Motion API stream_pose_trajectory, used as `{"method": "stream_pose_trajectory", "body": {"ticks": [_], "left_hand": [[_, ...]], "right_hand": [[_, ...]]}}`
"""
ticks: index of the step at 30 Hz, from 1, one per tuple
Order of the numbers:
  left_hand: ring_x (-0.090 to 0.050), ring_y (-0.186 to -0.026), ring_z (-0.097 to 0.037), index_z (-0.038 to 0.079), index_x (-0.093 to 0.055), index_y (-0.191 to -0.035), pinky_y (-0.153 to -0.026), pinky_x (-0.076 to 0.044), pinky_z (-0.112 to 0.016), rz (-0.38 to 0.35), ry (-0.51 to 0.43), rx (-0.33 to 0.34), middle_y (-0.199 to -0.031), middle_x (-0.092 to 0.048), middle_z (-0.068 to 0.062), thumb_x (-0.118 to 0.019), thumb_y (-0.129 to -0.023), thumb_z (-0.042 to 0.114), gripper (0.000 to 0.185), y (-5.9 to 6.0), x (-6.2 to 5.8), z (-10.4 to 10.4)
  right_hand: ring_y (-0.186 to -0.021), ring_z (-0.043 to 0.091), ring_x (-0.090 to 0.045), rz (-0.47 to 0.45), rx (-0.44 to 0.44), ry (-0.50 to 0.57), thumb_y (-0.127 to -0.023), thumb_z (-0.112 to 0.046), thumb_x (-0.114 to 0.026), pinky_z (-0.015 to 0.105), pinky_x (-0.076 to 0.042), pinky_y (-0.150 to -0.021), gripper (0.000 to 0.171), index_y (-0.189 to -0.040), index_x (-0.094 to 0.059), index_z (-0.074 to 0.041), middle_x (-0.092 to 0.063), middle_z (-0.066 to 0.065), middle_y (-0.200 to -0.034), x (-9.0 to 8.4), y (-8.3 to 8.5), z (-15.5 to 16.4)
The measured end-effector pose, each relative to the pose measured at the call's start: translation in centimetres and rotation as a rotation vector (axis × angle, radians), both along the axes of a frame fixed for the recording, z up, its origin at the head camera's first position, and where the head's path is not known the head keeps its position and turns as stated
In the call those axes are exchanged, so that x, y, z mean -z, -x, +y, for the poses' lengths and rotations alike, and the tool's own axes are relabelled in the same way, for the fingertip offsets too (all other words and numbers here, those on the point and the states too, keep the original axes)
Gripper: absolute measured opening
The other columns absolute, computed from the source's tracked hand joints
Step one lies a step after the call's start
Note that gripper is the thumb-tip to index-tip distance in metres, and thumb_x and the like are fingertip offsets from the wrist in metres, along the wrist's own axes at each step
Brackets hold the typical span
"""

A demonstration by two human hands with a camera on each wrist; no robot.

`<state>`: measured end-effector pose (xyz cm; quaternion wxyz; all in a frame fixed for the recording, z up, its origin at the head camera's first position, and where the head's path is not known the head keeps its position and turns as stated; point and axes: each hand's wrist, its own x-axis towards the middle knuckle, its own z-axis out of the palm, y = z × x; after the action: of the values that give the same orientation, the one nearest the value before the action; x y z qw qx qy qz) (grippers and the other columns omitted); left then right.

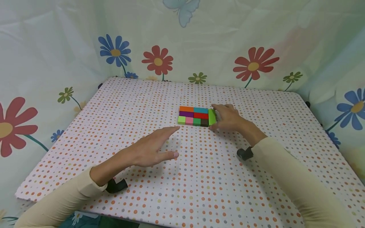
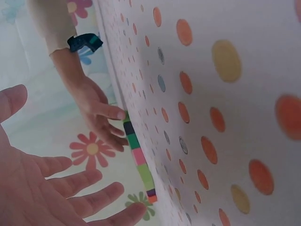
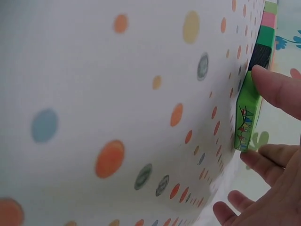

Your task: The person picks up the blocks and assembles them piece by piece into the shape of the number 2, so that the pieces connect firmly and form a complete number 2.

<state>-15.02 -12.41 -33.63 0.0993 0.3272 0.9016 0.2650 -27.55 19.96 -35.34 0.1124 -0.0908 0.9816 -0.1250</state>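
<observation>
Flat on the table lies a compact rectangle of coloured blocks: orange (image 1: 186, 108), blue (image 1: 201, 110), purple (image 1: 186, 114) and red (image 1: 201, 116) longer ones, with light green (image 1: 181, 120), pink (image 1: 189, 121), green (image 1: 197, 122) and dark (image 1: 204, 123) small ones along the near side. A bright green block (image 3: 248, 110), with a bunting picture on one face, stands at the right end. My right hand (image 1: 228, 118) holds it between thumb and fingertips, one at each end. My left hand (image 1: 152, 147) hovers nearer to me, fingers extended, holding nothing.
The table (image 1: 137, 104) wears a white cloth with coloured dots. Behind it and at both sides hangs a flowered curtain (image 1: 211, 41). A dark band with a small device (image 1: 116, 186) is on the left wrist, another (image 1: 244, 154) on the right.
</observation>
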Motion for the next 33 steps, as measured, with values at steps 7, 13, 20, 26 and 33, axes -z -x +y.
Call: {"method": "stream_pose_trajectory", "body": {"ticks": [7, 13, 20, 26, 33], "left_hand": [[-0.025, -0.152, -0.019, 0.028, -0.019, -0.163, -0.12, -0.027, -0.052, -0.007, -0.019, 0.003, -0.166, -0.026, 0.004, -0.05, -0.095, 0.069, 0.085, -0.1, 0.1, -0.2], [-0.024, -0.152, -0.02, 0.025, -0.02, -0.164, -0.12, -0.025, -0.053, -0.003, -0.032, 0.01, -0.166, -0.025, 0.002, -0.049, -0.095, 0.069, 0.086, -0.1, 0.1, -0.4], [-0.022, -0.153, -0.019, 0.028, -0.019, -0.164, -0.12, -0.024, -0.052, -0.028, -0.031, 0.021, -0.167, -0.023, 0.004, -0.049, -0.096, 0.068, 0.084, -0.2, 0.0, -0.3], [-0.021, -0.153, -0.021, 0.026, -0.018, -0.164, -0.121, -0.023, -0.053, -0.047, -0.031, 0.026, -0.167, -0.023, 0.001, -0.049, -0.097, 0.067, 0.084, -0.3, 0.0, -0.2], [-0.021, -0.153, -0.022, 0.027, -0.017, -0.164, -0.121, -0.023, -0.053, -0.041, -0.042, 0.033, -0.167, -0.023, 0.0, -0.05, -0.097, 0.066, 0.085, -0.3, 0.0, -0.3]], "right_hand": [[-0.145, 0.049, -0.019, 0.006, -0.038, -0.029, -0.081, -0.038, -0.081, 0.068, -0.019, -0.116, 0.094, -0.157, -0.034, -0.007, -0.035, 0.021, -0.158, -0.1, 0.4, -0.1], [-0.142, 0.048, -0.023, 0.016, -0.044, -0.075, -0.08, -0.041, -0.081, 0.066, -0.023, -0.115, 0.091, -0.153, -0.04, -0.004, -0.036, 0.021, -0.155, -0.2, 0.5, -0.2], [-0.143, 0.047, -0.024, 0.022, -0.041, -0.112, -0.079, -0.047, -0.081, 0.066, -0.023, -0.115, 0.094, -0.152, -0.043, -0.004, -0.037, 0.021, -0.154, -0.1, 0.2, 0.1], [-0.143, 0.047, -0.025, 0.029, -0.038, -0.102, -0.076, -0.048, -0.083, 0.065, -0.024, -0.115, 0.094, -0.148, -0.046, -0.001, -0.041, 0.021, -0.151, -0.3, -0.3, 0.2], [-0.135, 0.044, -0.033, 0.016, -0.019, -0.083, -0.072, -0.051, -0.086, 0.063, -0.03, -0.113, 0.096, -0.144, -0.05, 0.002, -0.048, 0.023, -0.144, -0.6, -0.8, 0.3]]}}
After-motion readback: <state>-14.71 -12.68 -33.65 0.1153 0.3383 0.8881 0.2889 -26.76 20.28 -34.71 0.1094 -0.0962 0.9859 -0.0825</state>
